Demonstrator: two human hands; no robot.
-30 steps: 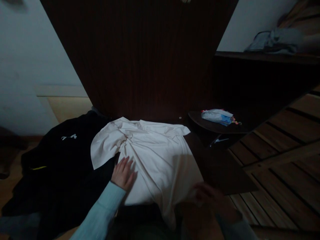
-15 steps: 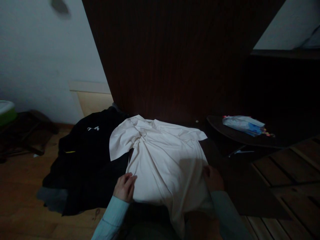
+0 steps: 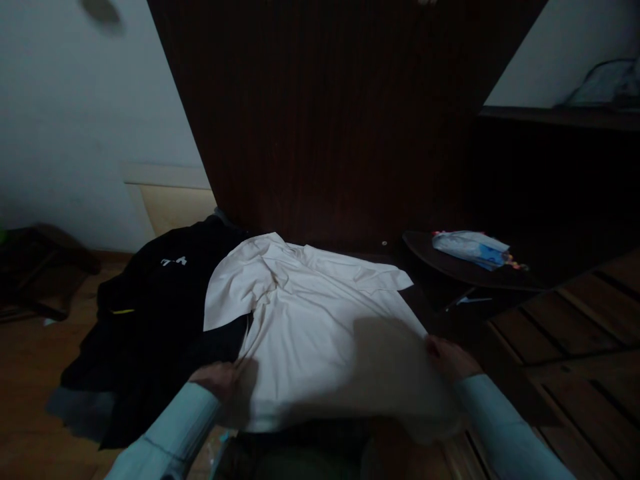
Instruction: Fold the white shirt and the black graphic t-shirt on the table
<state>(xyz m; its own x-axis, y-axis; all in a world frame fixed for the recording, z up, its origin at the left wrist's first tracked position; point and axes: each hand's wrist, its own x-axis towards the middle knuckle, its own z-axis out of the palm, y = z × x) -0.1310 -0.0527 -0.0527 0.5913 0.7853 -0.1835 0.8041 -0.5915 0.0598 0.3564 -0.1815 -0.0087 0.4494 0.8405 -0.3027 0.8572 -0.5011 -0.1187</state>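
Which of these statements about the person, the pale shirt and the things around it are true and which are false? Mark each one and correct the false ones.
1. The left hand is at the left edge of the white shirt. True.
2. The right hand is lifted well above the shirt. False: it lies at the shirt's right edge, low on the surface.
3. A black garment lies to the left of the shirt. True.
4. The blue and white packet lies on top of the shirt. False: it lies apart, on a dark round surface to the right.
5. The person's sleeves are red. False: they are light blue.
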